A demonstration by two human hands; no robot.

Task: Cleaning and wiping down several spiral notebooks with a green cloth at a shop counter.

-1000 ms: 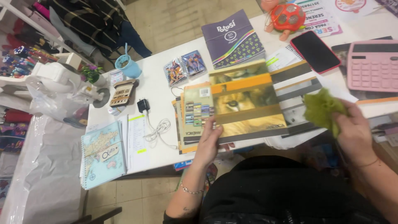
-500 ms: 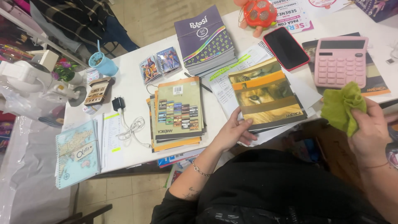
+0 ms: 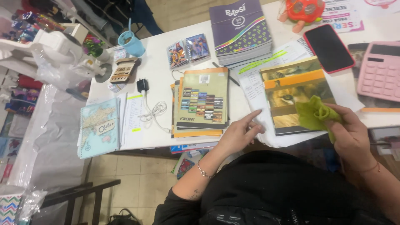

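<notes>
My right hand grips a crumpled green cloth and presses it on the cover of an orange notebook with a lion picture. My left hand rests with fingers spread on white papers at the table's front edge, just left of that notebook and right of a stack of notebooks with a green-beige cover.
On the white table lie a purple notebook pile, a black phone, a pink calculator, a charger with cable, small card packs, a map-cover notebook and a blue cup. A plastic-covered surface stands left.
The lion notebook has been slid right off the stack, uncovering the green-beige cover. My right hand brought the green cloth down onto the lion cover; my left hand moved off to the papers.
</notes>
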